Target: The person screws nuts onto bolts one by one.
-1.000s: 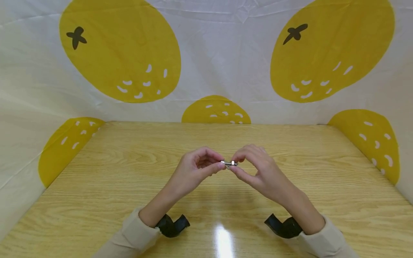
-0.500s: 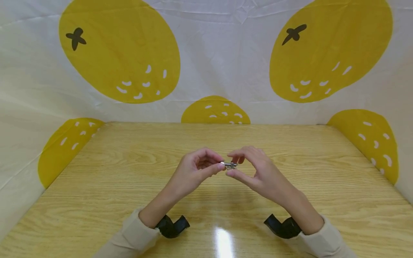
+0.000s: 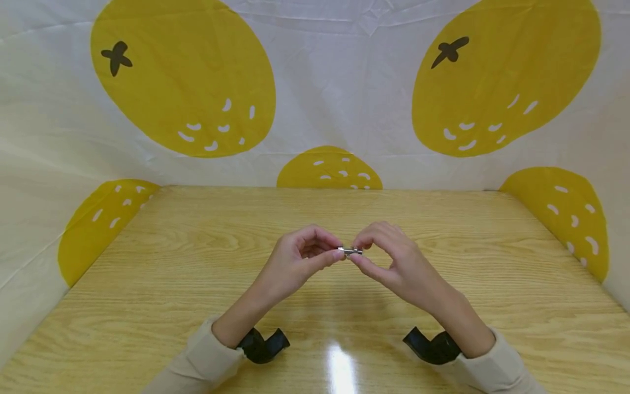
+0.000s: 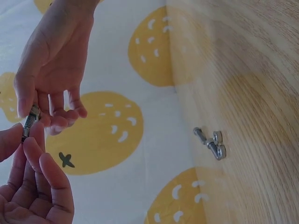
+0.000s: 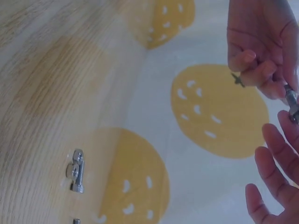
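Note:
Over the middle of the table, my left hand (image 3: 295,262) pinches a small silver bolt (image 3: 347,250) at its head end between thumb and forefinger. The bolt lies sideways, its threaded end toward the right. A nut (image 4: 35,111) sits on the thread. My right hand (image 3: 398,262) has thumb and forefinger round this nut, its other fingers loosely bent. Seen from the right wrist, the bolt (image 5: 290,95) spans the gap between both hands' fingertips. The fingers partly cover the bolt head and the nut.
Loose bolts (image 4: 200,135) and nuts (image 4: 222,152) lie close together on the wooden table (image 3: 197,328), below the hands. A white cloth (image 3: 344,82) printed with yellow fruit stands round the table's back and sides. Black straps (image 3: 263,346) circle both wrists.
Half a second ago the right thumb and forefinger were spread off the nut; now they are back together on it. The left hand has kept its hold on the bolt, nearly still.

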`<state>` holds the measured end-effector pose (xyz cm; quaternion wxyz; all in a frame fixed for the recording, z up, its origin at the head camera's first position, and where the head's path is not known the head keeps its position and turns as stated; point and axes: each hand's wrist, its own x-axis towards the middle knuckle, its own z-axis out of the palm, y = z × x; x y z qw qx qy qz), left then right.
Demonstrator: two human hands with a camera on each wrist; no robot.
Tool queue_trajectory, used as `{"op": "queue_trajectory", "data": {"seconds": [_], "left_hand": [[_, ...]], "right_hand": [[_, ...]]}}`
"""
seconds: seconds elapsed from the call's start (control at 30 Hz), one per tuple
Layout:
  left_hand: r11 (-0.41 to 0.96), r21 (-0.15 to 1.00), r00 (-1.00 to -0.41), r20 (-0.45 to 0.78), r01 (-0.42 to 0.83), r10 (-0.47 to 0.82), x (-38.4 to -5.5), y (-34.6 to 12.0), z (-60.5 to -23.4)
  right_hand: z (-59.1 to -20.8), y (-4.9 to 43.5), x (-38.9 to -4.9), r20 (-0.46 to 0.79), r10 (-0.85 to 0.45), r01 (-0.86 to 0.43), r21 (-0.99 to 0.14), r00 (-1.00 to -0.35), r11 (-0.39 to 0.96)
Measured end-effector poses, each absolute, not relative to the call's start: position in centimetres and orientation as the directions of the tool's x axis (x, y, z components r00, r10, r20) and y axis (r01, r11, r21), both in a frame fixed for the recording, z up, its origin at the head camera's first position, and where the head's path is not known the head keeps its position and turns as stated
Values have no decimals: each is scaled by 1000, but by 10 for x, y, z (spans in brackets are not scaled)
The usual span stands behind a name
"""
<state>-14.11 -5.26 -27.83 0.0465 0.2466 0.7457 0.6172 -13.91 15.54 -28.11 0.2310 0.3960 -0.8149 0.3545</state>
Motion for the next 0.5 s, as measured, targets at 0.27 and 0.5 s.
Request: {"op": "queue_trajectory", "data": {"seconds": [0.27, 0.5], "left_hand": [[130, 940, -874, 234, 315, 427, -140, -52, -280], [117, 944, -875, 233, 308, 423, -140, -53, -277]], "right_hand": [[-285, 154, -138, 585, -470, -745, -439, -661, 502], [-281, 158, -134, 550, -465, -718, -475, -694, 509]]}}
